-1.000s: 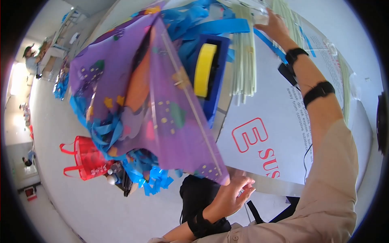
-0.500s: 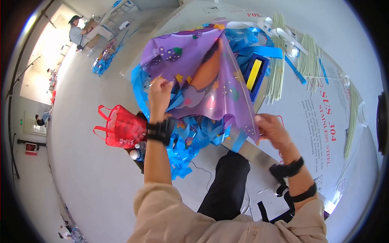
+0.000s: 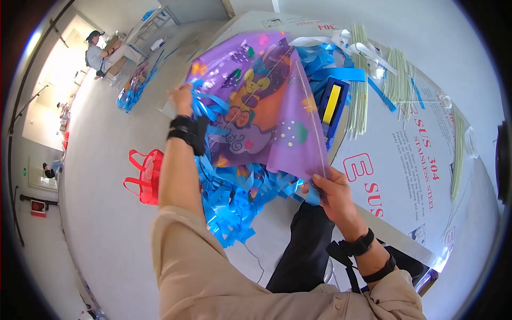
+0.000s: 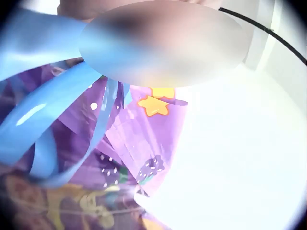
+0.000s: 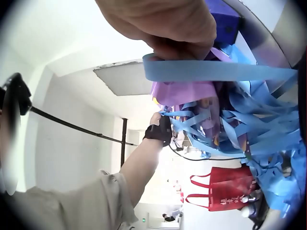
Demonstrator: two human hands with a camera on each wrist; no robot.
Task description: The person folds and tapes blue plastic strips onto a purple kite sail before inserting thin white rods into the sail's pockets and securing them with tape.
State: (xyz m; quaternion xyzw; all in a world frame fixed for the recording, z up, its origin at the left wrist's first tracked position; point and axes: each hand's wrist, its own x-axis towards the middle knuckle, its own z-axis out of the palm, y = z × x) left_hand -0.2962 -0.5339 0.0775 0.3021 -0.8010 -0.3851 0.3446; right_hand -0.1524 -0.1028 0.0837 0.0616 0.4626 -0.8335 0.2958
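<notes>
A purple kite (image 3: 298, 122) printed with cartoon figures, stars and dots spreads between my two hands, thin rods running along it. My left hand (image 3: 181, 98) grips blue ribbons (image 3: 212, 101) at the kite's left side; a blurred patch hides its fingertips in the left wrist view. At the lower right corner, my right hand (image 3: 336, 197) pinches the kite, thumb on top. One blue ribbon (image 5: 216, 71) crosses just under those fingers in the right wrist view. More blue ribbons (image 3: 229, 208) hang in a heap below the kite.
A blue tape dispenser (image 3: 325, 125) with a yellow roll stands right of the kite. Bundles of thin pale rods (image 3: 358, 101) lie on the printed steel-sheet tabletop (image 3: 394, 160). A red bag (image 3: 146, 176) is at the left. Another person (image 3: 104, 53) sits far off.
My right hand moved from the rods to the kite's lower corner. The left hand left that corner and went to the kite's left side; the printed face is now spread more open.
</notes>
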